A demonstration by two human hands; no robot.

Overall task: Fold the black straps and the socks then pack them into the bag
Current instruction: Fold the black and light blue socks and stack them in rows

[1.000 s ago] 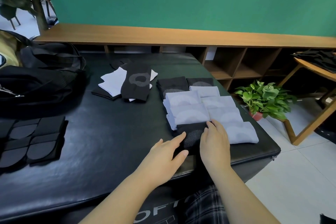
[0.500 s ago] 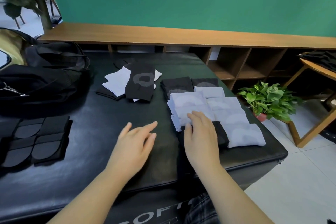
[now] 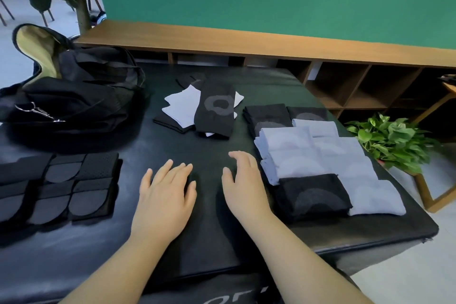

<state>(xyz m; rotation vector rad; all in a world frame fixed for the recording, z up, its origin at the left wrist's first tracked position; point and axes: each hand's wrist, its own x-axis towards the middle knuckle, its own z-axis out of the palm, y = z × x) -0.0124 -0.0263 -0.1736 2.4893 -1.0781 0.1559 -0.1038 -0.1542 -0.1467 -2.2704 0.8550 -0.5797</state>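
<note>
My left hand and my right hand hover side by side over the black table, fingers spread, holding nothing. Right of my right hand lies a folded black sock at the front of two rows of folded white socks and black ones. Farther back, a loose pile holds a black sock across white socks. Folded black straps lie at the left. The open black bag sits at the back left.
A low wooden shelf unit runs behind the table under a green wall. A potted green plant stands on the floor at the right, beside a wooden table leg. A tree trunk rises at the back left.
My right hand has let go of the folded black sock and moved left off the stack. My left hand has drifted left too. The view has shifted right.
</note>
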